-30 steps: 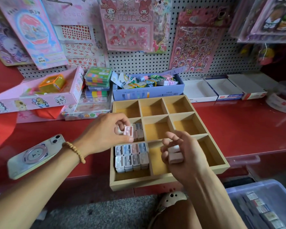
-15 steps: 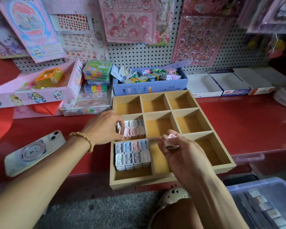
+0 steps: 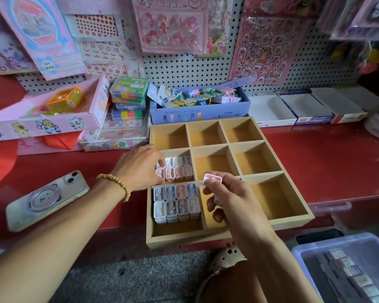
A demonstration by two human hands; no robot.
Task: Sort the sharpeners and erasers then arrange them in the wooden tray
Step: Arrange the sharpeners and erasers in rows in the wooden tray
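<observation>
A wooden tray (image 3: 290, 220) with nine compartments sits at the front of the red counter. Its near-left compartment holds two rows of pastel sharpeners (image 3: 176, 202). The middle-left compartment holds more sharpeners (image 3: 178, 168) in two rows. My left hand (image 3: 140, 166) rests at the left of that compartment, fingertips on the leftmost sharpeners there. My right hand (image 3: 230, 197) hovers over the near-middle compartment, pinching a pink sharpener (image 3: 212, 179) between thumb and forefinger, with another pale one tucked lower in the fingers. The other compartments hold nothing.
A phone (image 3: 46, 199) lies on the counter at left. A pink box (image 3: 53, 121), stacked colourful cases (image 3: 128, 92) and a blue box (image 3: 199, 111) stand behind the tray. A blue bin (image 3: 348, 267) with more small items sits low right. A pegboard rises behind.
My left hand lowered the pink sharpener it held into the middle-left compartment. My right hand moved up and shifted a pink sharpener to its fingertips.
</observation>
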